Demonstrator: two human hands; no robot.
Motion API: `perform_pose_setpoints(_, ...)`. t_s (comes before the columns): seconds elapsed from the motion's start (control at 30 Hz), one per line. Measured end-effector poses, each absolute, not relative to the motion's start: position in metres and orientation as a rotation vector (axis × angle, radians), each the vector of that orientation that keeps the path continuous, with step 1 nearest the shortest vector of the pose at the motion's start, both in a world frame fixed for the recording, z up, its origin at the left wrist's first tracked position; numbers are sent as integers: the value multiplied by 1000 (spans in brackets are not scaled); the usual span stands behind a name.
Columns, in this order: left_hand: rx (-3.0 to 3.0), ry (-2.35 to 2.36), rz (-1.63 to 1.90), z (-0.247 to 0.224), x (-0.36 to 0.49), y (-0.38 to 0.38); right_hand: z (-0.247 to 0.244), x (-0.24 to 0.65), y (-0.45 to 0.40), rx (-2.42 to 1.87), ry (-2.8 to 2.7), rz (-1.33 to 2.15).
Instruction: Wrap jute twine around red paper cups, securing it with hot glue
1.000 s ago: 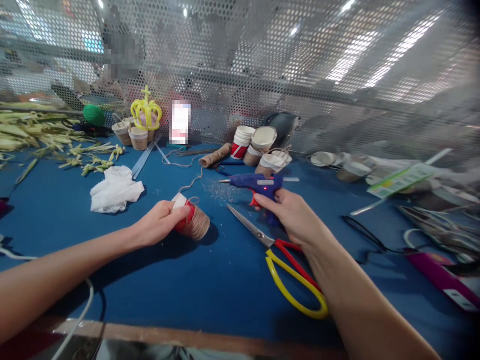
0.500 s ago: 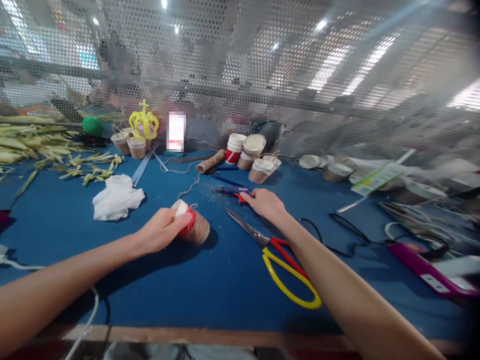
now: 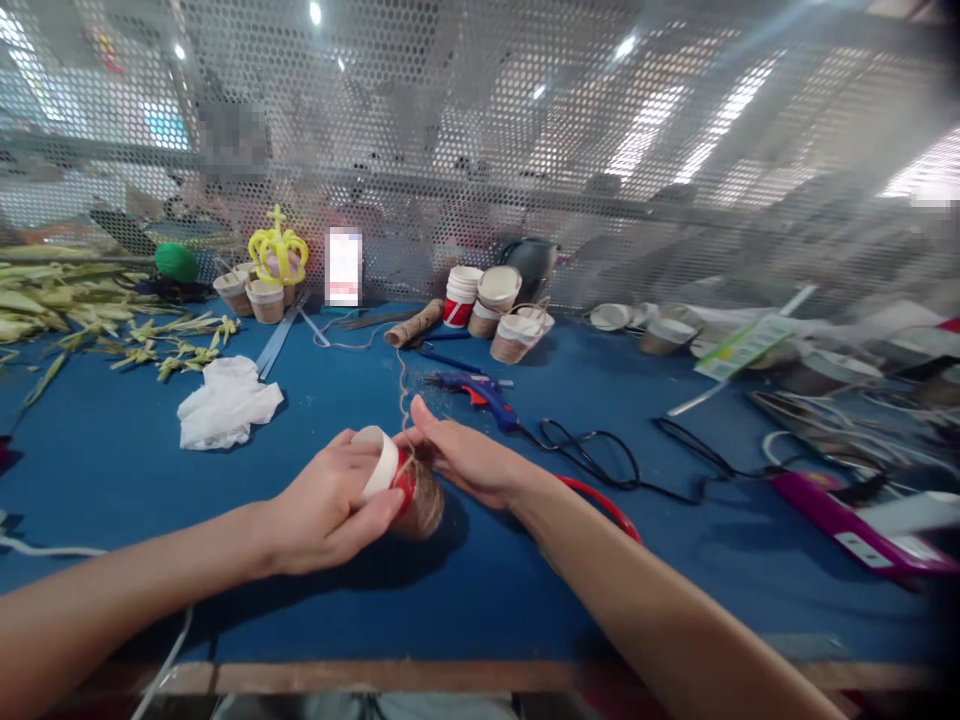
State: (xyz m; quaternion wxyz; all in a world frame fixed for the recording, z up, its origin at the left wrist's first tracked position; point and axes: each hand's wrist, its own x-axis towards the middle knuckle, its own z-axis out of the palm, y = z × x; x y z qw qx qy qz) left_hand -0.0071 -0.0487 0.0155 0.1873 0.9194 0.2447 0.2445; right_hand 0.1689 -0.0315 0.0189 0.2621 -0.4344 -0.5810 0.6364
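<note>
My left hand is wrapped round a small paper cup, tilted on its side with its white rim to the left. Twine covers its lower part, and a red band shows near the rim. Close against the cup's right side is my right hand, thumb raised, fingers partly hidden at the twine; what they grip is too small to tell. That strand runs back to a brown twine roll. A blue glue gun lies beyond my right hand. Under my right forearm, red scissors handles show in part.
White crumpled cloth lies at left, near green plant strips. Twine-wrapped cups, a red and white cup stack and a phone stand along the mesh. A black cable leads toward a purple power strip.
My right hand has let go of the glue gun and moved left to the cup. The cup and my left hand have shifted right and nearer. My right forearm now covers most of the scissors.
</note>
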Motion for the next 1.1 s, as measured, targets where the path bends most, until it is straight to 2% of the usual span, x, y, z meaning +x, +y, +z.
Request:
perform_pose_setpoints(0.1,2578,687,638,15,-8,-50,19,166,-36,-959,-1391,1803)
perform_pose_setpoints(0.23,2410,737,585,12,-9,-46,22,166,-43,-832,-1303,1740)
perform_pose_setpoints(0.6,1569,793,483,6,-8,-41,21,168,-47,-967,-1508,1420)
perform_pose_setpoints(0.8,1362,869,527,7,-5,-35,27,170,-50,-1069,-1610,1213)
perform_pose_setpoints(1.1,1345,877,537,8,-3,-33,29,172,-50,-1130,-1685,1111)
